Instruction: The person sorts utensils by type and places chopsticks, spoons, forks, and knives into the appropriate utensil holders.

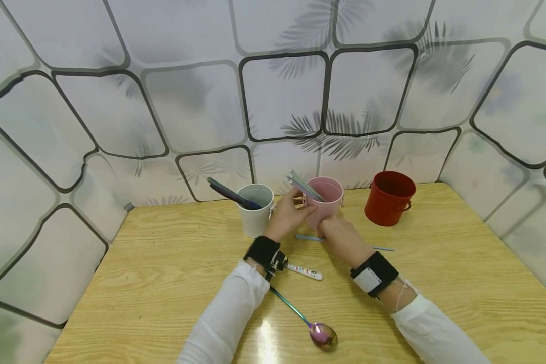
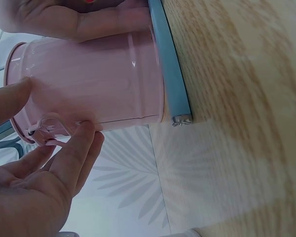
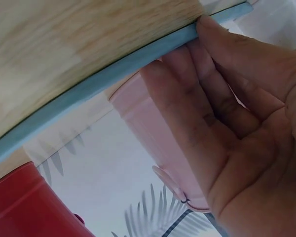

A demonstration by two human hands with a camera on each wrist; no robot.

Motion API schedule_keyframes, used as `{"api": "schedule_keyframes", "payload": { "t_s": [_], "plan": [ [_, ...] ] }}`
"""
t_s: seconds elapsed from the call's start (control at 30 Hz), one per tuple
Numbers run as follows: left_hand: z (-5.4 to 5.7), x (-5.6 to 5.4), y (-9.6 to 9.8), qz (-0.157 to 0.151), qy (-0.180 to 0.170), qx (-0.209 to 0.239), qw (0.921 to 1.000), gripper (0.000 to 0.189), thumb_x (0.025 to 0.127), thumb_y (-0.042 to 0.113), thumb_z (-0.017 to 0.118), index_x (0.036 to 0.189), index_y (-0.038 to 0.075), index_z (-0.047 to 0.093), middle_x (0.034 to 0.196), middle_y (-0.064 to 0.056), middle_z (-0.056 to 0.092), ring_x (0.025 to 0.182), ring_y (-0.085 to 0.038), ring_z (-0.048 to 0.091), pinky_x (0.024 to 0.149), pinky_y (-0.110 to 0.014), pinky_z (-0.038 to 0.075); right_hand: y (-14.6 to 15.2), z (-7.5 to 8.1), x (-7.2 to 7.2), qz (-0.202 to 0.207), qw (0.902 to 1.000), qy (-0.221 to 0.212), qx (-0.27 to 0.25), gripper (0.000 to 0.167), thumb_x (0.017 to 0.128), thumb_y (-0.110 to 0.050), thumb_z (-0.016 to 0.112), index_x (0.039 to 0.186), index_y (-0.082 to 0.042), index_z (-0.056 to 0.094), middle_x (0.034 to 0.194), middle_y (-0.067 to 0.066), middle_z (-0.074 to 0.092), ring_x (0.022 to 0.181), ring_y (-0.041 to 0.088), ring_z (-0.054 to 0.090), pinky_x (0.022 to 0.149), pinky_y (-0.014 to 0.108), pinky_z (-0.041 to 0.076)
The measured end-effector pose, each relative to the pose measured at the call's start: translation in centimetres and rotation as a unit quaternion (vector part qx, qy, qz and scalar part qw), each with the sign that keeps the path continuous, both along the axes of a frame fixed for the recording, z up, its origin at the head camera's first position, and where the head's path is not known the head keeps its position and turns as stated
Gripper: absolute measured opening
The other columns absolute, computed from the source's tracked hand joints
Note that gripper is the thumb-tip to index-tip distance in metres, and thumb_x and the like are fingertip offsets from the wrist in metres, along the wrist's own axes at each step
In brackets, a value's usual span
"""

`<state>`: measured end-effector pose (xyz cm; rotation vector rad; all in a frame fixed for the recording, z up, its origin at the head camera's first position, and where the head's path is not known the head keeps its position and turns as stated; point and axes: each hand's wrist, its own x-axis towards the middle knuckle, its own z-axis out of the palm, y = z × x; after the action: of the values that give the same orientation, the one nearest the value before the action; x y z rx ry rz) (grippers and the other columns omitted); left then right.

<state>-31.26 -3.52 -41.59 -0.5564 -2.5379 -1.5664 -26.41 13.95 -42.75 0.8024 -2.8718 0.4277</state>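
Observation:
In the head view, the pink bucket (image 1: 325,202) stands at the back, several pale sticks (image 1: 300,184) leaning out of its left side. My left hand (image 1: 288,217) holds its left side, thumb on the wall and fingers by the side handle (image 2: 52,126). A long thin pale-blue stick (image 3: 98,81) lies along the table at the bucket's foot. My right hand (image 1: 343,237) pinches it between thumb and fingers, the curled fingers close by the bucket's wall. One end of the stick (image 2: 175,84) shows a rough silvery tip in the left wrist view.
A white bucket (image 1: 253,222) with dark long-handled items (image 1: 232,194) stands left, a red bucket (image 1: 384,205) right. Nearer lie a white printed pen-like stick (image 1: 305,271) and a shiny rainbow-coloured spoon (image 1: 323,334), its handle running under the left forearm. Patterned cloth walls the back and sides.

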Motion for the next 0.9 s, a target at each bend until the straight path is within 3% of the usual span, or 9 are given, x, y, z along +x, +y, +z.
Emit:
{"api": "schedule_keyframes", "payload": {
  "t_s": [0.37, 0.67, 0.9],
  "plan": [
    [0.2, 0.2, 0.0, 0.000, -0.002, 0.008, 1.0000, 0.049, 0.090, 0.012, 0.082, 0.134, 0.006, 0.061, 0.129, -0.020, 0.067, 0.122, -0.032, 0.064, 0.102, -0.042, 0.056, 0.4, 0.5, 0.2, 0.027, 0.9996, -0.004, -0.001, 0.019, 0.085, 0.012, 0.074, 0.079, -0.005, 0.069, 0.071, -0.001, 0.055, 0.067, 0.014, 0.053, 0.063, 0.029, 0.051],
    [0.0, 0.2, 0.1, -0.002, -0.004, 0.015, 0.9999, 0.048, 0.090, 0.011, 0.081, 0.133, 0.005, 0.060, 0.128, -0.020, 0.067, 0.121, -0.032, 0.065, 0.101, -0.039, 0.057, 0.6, 2.2, 0.5, 0.007, 0.9986, -0.053, 0.002, 0.022, 0.080, 0.012, 0.074, 0.073, -0.006, 0.065, 0.067, 0.000, 0.049, 0.065, 0.018, 0.049, 0.059, 0.029, 0.045],
    [0.0, 0.1, 0.1, 0.000, -0.008, 0.011, 0.9999, 0.047, 0.091, 0.012, 0.081, 0.133, 0.006, 0.061, 0.129, -0.019, 0.067, 0.122, -0.031, 0.064, 0.101, -0.038, 0.057, 1.2, 3.2, 0.4, 0.001, 0.9977, -0.065, 0.018, 0.023, 0.077, 0.011, 0.074, 0.069, -0.008, 0.064, 0.064, -0.001, 0.049, 0.061, 0.016, 0.047, 0.055, 0.027, 0.041]
  ]
}}
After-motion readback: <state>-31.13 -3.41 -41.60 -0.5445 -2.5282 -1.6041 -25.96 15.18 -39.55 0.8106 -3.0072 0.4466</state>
